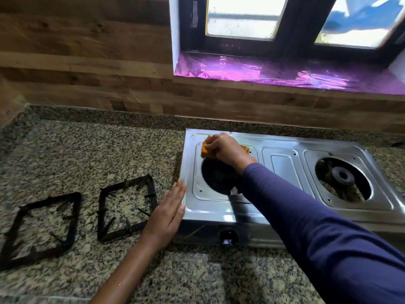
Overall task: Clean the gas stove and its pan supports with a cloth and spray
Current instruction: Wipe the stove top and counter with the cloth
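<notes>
Wiping the gas stove [282, 170] at its far-left corner, the right hand [225, 148] clamps an orange cloth [206, 150]; unwiped steel stretches rightward. The left hand [169, 210], fingers flat together, braces the stove's left edge.

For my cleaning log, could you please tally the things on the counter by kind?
Pan supports: 2, both off the stove, on the counter
Stove: 1
Cloth: 1, under the right hand
Total: 4
The left hand lies flat at the stove's edge.
</notes>
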Motion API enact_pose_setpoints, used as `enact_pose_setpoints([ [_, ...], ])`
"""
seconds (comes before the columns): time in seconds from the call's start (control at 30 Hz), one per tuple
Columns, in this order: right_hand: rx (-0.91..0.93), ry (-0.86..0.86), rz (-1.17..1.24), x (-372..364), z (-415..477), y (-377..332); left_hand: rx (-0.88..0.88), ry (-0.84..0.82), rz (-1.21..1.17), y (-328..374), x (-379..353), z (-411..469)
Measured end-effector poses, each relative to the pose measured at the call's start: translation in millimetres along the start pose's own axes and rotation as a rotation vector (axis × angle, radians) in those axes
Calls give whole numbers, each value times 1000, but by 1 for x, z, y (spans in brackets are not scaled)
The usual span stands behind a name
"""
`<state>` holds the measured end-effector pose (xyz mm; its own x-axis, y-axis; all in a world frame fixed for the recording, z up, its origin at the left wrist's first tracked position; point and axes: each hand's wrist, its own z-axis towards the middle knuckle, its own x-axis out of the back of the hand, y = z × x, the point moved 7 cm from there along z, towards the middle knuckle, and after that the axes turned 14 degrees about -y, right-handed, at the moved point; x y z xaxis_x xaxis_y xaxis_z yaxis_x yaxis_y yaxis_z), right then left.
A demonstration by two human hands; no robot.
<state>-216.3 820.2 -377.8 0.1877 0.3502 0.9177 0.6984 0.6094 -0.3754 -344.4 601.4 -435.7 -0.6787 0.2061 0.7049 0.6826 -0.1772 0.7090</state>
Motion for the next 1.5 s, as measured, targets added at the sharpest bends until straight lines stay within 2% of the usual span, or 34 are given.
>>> enact_pose_setpoints([
  [0.13,130,-2,-82,15,-14,-10,-8,-10,9,-1,1,0],
  [0.33,-247,264,89,17,-75,59,-9,-7,32,-2,1,0],
  [0.43,-415,275,101,6,-111,56,-5,-4,27,-2,-1,0],
  [0.63,-621,220,99,-25,-168,6,-8,1,24,-2,0,0],
  [0.83,-519,100,78,-44,-141,-55,-23,2,18,-3,-1,1],
  [1.0,-408,202,105,-46,-105,-83,-26,-6,29,-3,-1,2],
  [1.1,-342,198,64,-46,-73,-96,-20,-8,22,-2,0,2],
  [1.37,-443,178,-9,-10,3,-51,-5,-30,58,0,2,-1],
  [1.5,-380,80,-70,-7,11,-48,6,-28,66,2,2,-1],
])
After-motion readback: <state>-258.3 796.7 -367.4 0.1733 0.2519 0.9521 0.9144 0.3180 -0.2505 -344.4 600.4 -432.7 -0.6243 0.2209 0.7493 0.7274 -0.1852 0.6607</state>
